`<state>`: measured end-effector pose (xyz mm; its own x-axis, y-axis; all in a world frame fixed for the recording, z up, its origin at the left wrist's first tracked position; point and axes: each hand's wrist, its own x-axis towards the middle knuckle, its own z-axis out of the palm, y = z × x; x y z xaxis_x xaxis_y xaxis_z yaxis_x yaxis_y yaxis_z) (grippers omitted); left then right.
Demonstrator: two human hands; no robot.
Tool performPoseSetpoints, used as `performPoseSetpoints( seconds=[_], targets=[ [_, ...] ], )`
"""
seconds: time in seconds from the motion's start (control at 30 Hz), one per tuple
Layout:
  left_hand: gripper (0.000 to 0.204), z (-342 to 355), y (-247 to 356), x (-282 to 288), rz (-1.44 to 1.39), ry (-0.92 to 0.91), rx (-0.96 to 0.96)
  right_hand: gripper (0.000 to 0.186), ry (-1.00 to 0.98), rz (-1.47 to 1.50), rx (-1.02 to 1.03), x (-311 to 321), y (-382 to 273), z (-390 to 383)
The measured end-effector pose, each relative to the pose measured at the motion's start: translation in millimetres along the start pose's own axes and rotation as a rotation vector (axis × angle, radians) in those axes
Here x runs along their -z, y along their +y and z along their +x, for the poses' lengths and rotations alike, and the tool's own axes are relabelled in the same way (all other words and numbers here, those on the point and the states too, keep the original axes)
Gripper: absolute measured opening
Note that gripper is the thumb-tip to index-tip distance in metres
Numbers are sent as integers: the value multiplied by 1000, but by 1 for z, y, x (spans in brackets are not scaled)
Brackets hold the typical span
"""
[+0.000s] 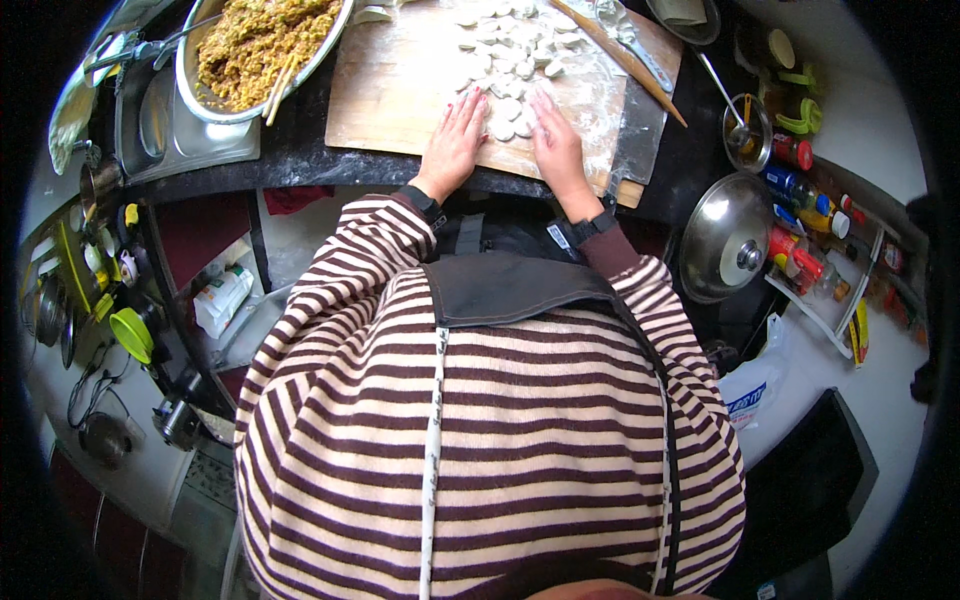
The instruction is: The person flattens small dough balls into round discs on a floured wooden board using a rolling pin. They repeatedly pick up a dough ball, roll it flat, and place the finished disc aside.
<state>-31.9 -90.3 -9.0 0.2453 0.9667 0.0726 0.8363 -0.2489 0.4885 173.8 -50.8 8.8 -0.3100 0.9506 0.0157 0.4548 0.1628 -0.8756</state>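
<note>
One board (pixel 385 112) bears dough pieces (pixel 507 106), too crowded to count, between and beyond the left hand (pixel 456 142) and right hand (pixel 558 142); fingers nearly straight, neither gripping anything. One rolling pin (pixel 625 58) lies right; one bowl (pixel 232 117) with two chopsticks (pixel 280 88), left.

Black counter (pixel 295 140): floury wooden board (pixel 385 110), large bowl (pixel 225 116). On board: white dough pieces (pixel 512 62), rolling pin (pixel 620 55).

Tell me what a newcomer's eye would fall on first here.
Probably the brown-and-cream striped top, filling the lower middle. Next come the left hand and right hand, flanking white dough pieces on the wooden board at top centre. A large bowl of yellowish-brown mixture stands at upper left.
</note>
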Motion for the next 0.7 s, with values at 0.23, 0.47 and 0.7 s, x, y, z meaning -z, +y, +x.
performPoseSetpoints(
  seconds=[0.23,0.47,0.7],
  targets=[
    [41,40,15,14,-90,171,56,35,228,-404,136,-30,6,58],
    [23,72,19,4,-9,222,44,32,221,-442,31,15,22,26],
    [20,77,29,0,125,245,13,51,159,-569,24,31,18,-14]
  ],
)
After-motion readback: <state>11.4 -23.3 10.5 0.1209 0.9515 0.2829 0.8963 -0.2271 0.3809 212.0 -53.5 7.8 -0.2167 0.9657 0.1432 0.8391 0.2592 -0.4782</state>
